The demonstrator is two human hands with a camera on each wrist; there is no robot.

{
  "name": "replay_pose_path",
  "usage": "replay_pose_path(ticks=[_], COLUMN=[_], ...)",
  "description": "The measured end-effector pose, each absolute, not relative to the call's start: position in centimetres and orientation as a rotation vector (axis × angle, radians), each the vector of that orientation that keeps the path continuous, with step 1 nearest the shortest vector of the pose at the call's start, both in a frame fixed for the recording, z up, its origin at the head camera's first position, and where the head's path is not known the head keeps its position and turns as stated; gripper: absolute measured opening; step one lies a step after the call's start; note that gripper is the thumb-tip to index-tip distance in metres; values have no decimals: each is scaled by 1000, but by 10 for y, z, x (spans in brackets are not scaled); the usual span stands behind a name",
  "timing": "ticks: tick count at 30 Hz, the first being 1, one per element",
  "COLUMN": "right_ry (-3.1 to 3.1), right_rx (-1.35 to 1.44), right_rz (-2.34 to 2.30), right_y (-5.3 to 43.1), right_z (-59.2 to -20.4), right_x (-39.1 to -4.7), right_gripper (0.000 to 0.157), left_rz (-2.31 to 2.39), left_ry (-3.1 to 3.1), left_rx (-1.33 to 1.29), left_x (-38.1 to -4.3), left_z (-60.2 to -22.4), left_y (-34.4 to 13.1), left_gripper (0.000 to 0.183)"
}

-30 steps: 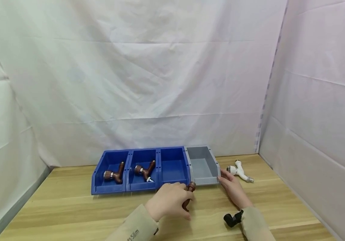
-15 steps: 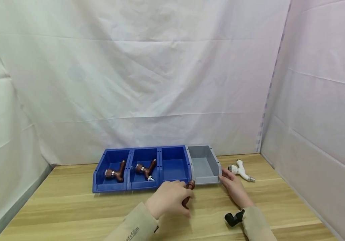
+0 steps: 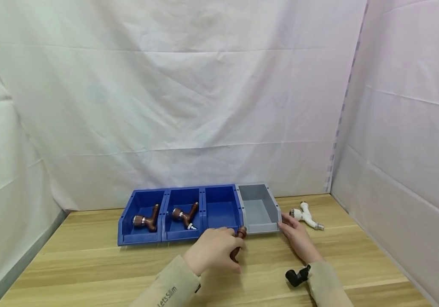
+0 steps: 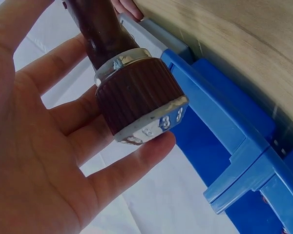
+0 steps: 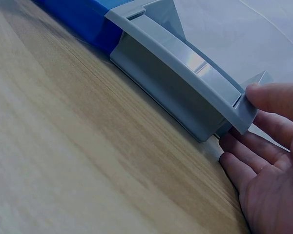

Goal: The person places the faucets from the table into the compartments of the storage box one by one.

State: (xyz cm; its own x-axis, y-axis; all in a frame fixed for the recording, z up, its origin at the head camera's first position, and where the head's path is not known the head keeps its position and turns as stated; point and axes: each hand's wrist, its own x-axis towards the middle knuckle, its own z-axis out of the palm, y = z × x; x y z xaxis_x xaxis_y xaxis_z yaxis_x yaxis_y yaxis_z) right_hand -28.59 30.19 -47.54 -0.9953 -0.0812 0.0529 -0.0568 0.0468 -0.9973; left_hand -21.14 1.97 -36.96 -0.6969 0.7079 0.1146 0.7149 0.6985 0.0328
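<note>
My left hand (image 3: 215,249) holds a brown tap (image 3: 238,243) just in front of the third blue bin (image 3: 221,213). In the left wrist view the tap's ribbed knob (image 4: 139,97) lies across the fingers, with the little finger under its metal end. At the front right corner of the grey bin (image 3: 258,228), my right hand (image 3: 298,238) grips the edge. The right wrist view has the thumb on the rim and the other fingers at the side below it. Two more brown taps lie in the left blue bin (image 3: 139,238) and the second blue bin (image 3: 181,236).
A white tap (image 3: 305,215) lies on the wooden table (image 3: 89,273), right of the grey bin. Near the right cuff is a black elbow-shaped piece (image 3: 296,277). White cloth (image 3: 189,106) hangs behind the bins and on both sides.
My left hand has shifted slightly toward the bins and to the left with the brown tap. The right hand keeps its place at the grey bin's corner.
</note>
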Motion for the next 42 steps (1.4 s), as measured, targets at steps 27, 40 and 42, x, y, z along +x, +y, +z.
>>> replay_pose_path(ticks=[27,40,42], right_ry=[2232,2239,2242], right_rx=[-119,-109,-126], right_rz=[-2149,-2196,-2194], right_y=[298,300,300], right_z=[-484,-480,-478], right_x=[-290,-283,-285], right_gripper=[54,52,52], left_rz=[-98,-101,-107], left_ry=[-2821,-2805,-2804], left_rx=[-1171,-1154,-1160], left_x=[-220,-220,-221], left_z=[-372,-371,-370], left_y=[8,10,10], left_gripper=[33,34,34])
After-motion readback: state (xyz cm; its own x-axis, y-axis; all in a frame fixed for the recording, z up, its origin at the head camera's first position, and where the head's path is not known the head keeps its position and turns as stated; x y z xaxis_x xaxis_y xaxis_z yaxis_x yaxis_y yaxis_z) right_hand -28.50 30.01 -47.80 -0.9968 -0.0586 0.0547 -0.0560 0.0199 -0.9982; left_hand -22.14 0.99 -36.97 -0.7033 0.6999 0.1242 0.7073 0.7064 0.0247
